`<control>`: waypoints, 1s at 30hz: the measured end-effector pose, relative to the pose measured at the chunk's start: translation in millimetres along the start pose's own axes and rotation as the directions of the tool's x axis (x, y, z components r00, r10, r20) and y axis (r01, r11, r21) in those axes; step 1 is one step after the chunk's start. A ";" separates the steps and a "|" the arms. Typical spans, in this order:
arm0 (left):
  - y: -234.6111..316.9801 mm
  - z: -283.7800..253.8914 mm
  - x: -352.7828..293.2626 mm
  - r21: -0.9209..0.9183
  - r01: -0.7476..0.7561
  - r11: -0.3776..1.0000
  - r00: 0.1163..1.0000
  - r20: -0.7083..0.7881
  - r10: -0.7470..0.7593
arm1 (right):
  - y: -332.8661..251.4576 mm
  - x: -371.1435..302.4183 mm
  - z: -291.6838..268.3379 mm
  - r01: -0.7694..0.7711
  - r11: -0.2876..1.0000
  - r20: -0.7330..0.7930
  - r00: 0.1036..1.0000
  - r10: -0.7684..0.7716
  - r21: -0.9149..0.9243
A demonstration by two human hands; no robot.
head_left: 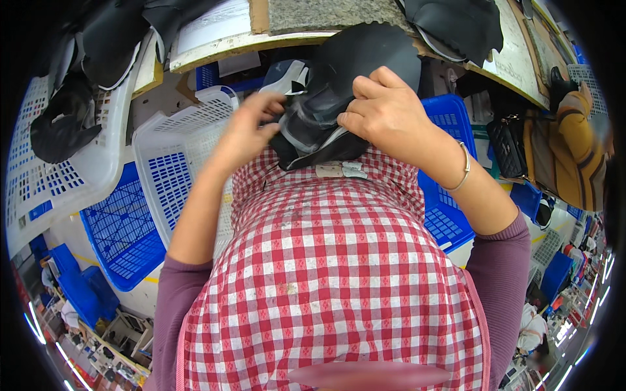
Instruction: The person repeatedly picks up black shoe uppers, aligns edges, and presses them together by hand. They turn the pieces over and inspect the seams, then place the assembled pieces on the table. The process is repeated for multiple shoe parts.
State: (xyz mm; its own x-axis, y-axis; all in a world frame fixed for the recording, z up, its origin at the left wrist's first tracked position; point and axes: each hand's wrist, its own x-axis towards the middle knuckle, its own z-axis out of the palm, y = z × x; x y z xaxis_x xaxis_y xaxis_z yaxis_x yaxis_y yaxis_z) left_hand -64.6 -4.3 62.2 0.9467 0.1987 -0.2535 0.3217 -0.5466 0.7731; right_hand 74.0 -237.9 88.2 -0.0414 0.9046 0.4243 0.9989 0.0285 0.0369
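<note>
A black leather shoe upper (362, 62) with pale lining edges lies across my lap, against the front edge of the bench. My right hand (388, 111) is closed in a pinch on its right-hand edge, fingers curled. Beside its left part is my left hand (248, 133), smeared by motion, with fingers bent toward the upper; whether they grip anything does not show. A grey-white piece (287, 78) sits behind the left fingertips, partly covered by the upper.
The bench (215, 52) runs along the far side, with a stone slab (313, 16) and more black uppers (456, 29) on it. White baskets (150, 140) and blue baskets (124, 228) stand at my left, another blue basket (450, 221) at my right. A black quilted bag (505, 146) hangs farther right.
</note>
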 end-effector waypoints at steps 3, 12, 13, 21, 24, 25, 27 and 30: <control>18.4 -19.7 8.7 0.007 -0.365 0.931 0.927 -0.085 0.364 | -2.8 5.9 6.7 -0.006 1.000 -0.003 1.000 0.006 0.027; -11.7 52.8 43.5 -0.673 0.328 0.663 0.936 0.326 -0.132 | -13.2 -0.1 20.5 -0.162 0.982 0.040 0.987 0.158 0.094; -15.9 51.0 49.1 -0.648 0.309 0.696 0.926 0.372 -0.065 | -7.6 -0.6 20.5 -0.202 0.970 0.025 0.979 0.201 0.133; -13.6 36.3 65.9 -0.657 -0.056 0.751 0.966 0.155 0.207 | 39.9 -16.2 27.2 -0.736 0.124 0.569 0.608 0.553 0.666; -11.1 32.9 63.3 -0.605 -0.069 0.793 0.973 0.136 0.188 | 23.3 -23.4 37.9 -0.640 -0.029 0.522 0.599 0.608 0.768; -11.7 32.4 63.0 -0.598 -0.051 0.800 0.971 0.159 0.181 | 17.5 -25.4 42.2 -0.629 0.007 0.475 0.594 0.649 0.777; -12.7 30.4 65.1 -0.637 -0.060 0.768 0.967 0.155 0.204 | 9.9 -27.6 50.2 -0.606 0.058 0.390 0.578 0.717 0.793; -12.2 26.1 69.8 -0.598 -0.073 0.798 0.960 0.175 0.219 | 7.4 -27.0 57.1 -0.544 -0.032 0.383 0.548 0.743 0.839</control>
State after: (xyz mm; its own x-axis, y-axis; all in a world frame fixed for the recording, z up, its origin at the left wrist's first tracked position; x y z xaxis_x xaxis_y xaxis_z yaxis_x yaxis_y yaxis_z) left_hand -2.1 -5.0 19.9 0.9818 -0.0717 -0.1758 0.1786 0.0353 0.9833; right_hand 83.7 -237.8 25.4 0.7277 0.6804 -0.0869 0.0088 -0.1359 -0.9907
